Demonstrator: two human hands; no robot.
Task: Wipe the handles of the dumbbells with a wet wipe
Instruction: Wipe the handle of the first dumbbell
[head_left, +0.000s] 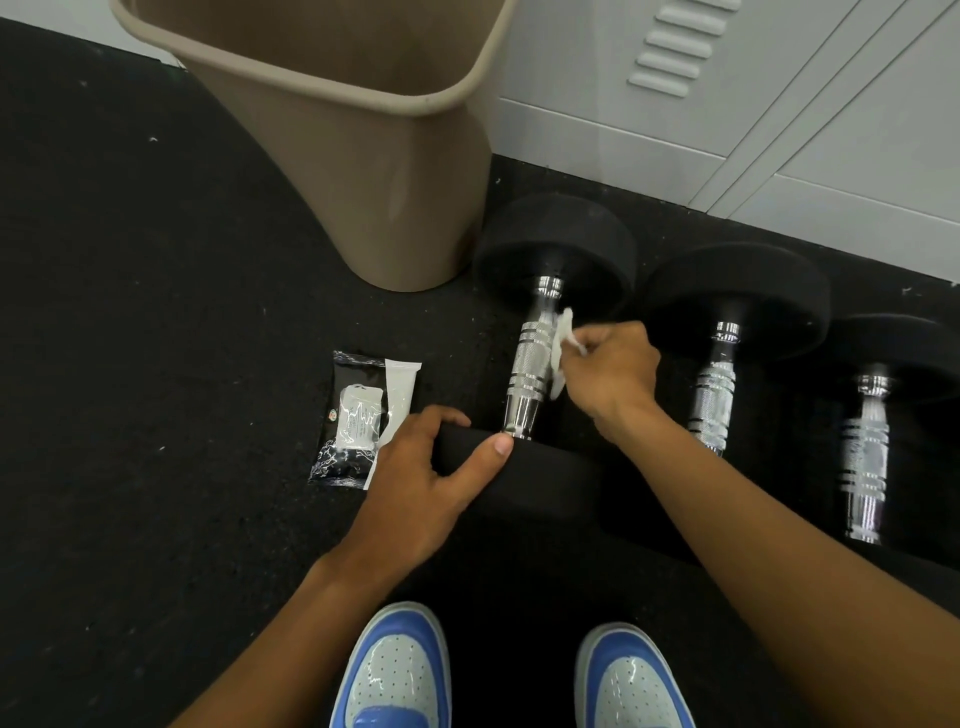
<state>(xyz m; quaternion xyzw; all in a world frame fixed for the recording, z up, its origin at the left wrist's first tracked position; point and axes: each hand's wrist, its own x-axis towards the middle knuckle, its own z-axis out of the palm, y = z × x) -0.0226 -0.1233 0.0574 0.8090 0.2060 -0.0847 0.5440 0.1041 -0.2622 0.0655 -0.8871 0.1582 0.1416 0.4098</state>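
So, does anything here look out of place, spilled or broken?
Nothing much. The three dumbbells lie side by side, and the waste bin stands upright. Only the wet wipe packet lies with its flap peeled back, and a few white specks dot the black floor.

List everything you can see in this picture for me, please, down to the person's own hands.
dumbbells: three, black heads with chrome handles, side by side on the floor in front of the lockers
wet wipe: one, white, against the leftmost dumbbell's handle
wipe packet: one, black and white, flat on the floor left of the dumbbells
bin: one, beige, standing behind the packet
lockers: pale grey, top right; count unclear
floor: black, speckled
shoes: two, blue and white, bottom edge
left hand: one, grips the near head of the leftmost dumbbell
right hand: one, pinches the wet wipe
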